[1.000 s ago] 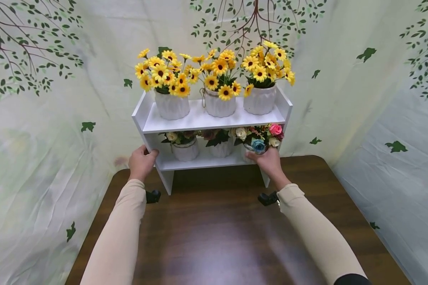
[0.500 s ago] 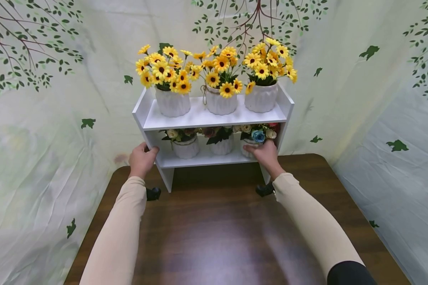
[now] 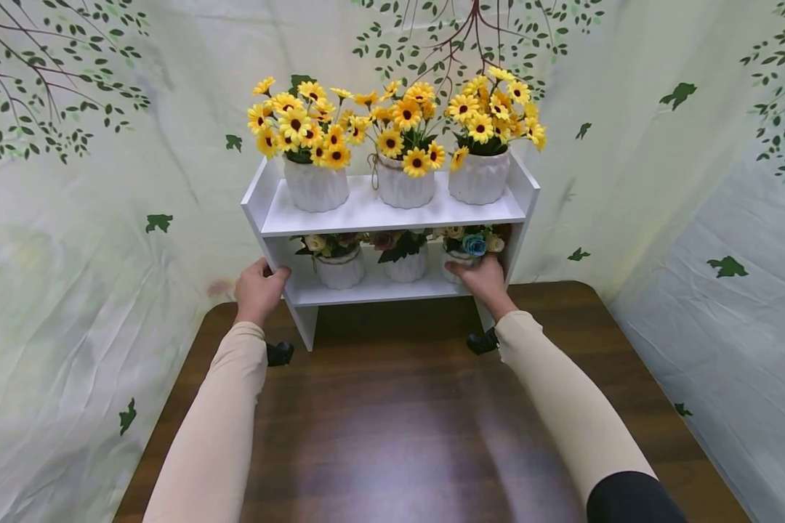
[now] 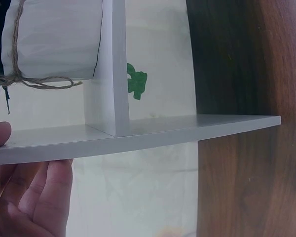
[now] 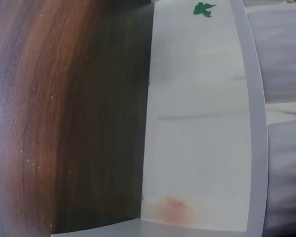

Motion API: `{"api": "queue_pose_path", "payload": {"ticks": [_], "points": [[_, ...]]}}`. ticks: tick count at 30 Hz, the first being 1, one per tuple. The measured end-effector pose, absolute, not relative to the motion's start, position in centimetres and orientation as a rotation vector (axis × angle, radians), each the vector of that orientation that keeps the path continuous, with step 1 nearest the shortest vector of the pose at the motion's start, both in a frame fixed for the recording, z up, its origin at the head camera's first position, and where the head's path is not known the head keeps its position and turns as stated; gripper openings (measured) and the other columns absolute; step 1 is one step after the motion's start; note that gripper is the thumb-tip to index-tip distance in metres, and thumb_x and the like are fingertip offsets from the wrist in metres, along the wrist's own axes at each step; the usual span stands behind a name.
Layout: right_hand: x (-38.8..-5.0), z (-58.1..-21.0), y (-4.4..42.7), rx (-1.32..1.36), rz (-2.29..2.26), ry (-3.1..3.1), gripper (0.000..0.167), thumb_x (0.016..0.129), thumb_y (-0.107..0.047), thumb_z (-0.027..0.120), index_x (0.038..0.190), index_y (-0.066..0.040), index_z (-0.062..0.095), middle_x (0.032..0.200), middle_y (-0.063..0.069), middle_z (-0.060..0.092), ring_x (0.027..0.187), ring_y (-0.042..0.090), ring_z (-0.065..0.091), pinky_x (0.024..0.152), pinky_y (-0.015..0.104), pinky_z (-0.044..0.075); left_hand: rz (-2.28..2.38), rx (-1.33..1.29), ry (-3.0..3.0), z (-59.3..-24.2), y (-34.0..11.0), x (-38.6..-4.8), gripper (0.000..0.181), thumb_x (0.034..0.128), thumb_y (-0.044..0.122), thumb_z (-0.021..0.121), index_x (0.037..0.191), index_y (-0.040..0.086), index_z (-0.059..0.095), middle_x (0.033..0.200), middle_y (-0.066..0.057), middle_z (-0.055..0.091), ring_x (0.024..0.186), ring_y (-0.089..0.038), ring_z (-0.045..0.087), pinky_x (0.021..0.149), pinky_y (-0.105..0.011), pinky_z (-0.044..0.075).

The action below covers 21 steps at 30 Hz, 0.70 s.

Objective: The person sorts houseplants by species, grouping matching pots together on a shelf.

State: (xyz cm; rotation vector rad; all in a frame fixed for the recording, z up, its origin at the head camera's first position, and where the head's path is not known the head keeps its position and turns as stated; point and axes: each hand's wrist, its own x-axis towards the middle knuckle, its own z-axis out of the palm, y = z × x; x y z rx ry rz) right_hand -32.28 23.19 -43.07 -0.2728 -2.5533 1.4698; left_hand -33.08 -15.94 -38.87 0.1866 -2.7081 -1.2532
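Observation:
A white two-tier shelf point(image 3: 366, 218) stands at the back of the table. My left hand point(image 3: 262, 294) grips its left side panel. In the left wrist view the thumb is on the inner face of that panel point(image 4: 197, 132) and the fingers point(image 4: 52, 192) are on the outer face. On the lower tier, at the right end, my right hand point(image 3: 485, 282) holds a white flowerpot point(image 3: 455, 257) with a blue rose point(image 3: 474, 245) and pale roses. Its far fingers are hidden behind the pot. The right wrist view does not show the hand, only the shelf's edge point(image 5: 258, 123) and neighbouring pots.
Two more rose pots, left point(image 3: 341, 270) and middle point(image 3: 408, 266), share the lower tier. Three pots of yellow daisies, left point(image 3: 317, 186), middle point(image 3: 404, 184) and right point(image 3: 479, 179), stand above. The brown table point(image 3: 379, 421) extends toward me; a leaf-printed cloth point(image 3: 190, 131) hangs behind.
My right hand has moved slightly left and inward with the rose pot, and its pink rose has passed under the upper tier. My left hand keeps its grip on the side panel.

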Motion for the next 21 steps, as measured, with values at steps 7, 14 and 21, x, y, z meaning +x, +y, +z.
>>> {"api": "queue_pose_path", "payload": {"ticks": [7,14,21], "points": [[-32.9,-43.3,23.2,-0.242,1.486,-2.574,0.088,0.087,-0.041,0.071,0.153,-0.004,0.026,0.155,0.018,0.039,0.144,0.035,0.038,0.116,0.051,0.034,-1.236,0.197,-2.705,-38.9,-16.0,-33.2,0.048,0.0937,0.031,0.053,0.132,0.003,0.061,0.130,-0.021,0.065,0.120,-0.038,0.059,0.101,-0.050,0.043],[-32.7,-43.8,22.8,-0.230,1.498,-2.533,0.088,0.086,-0.039,0.072,0.153,-0.006,0.025,0.154,0.018,0.039,0.143,0.034,0.039,0.115,0.050,0.035,-1.242,0.195,-2.729,-38.8,-16.6,-33.0,0.048,0.0955,0.031,0.053,0.134,0.003,0.059,0.134,-0.020,0.063,0.123,-0.037,0.058,0.103,-0.050,0.043],[-25.5,-46.2,23.1,-0.093,1.307,-2.335,0.067,0.090,-0.019,0.069,0.146,0.003,0.039,0.148,0.026,0.045,0.138,0.041,0.041,0.113,0.054,0.034,-1.245,0.185,-2.714,-39.2,-16.3,-33.2,0.047,0.0943,0.030,0.053,0.132,0.003,0.060,0.132,-0.021,0.064,0.120,-0.038,0.059,0.101,-0.050,0.044]]}}
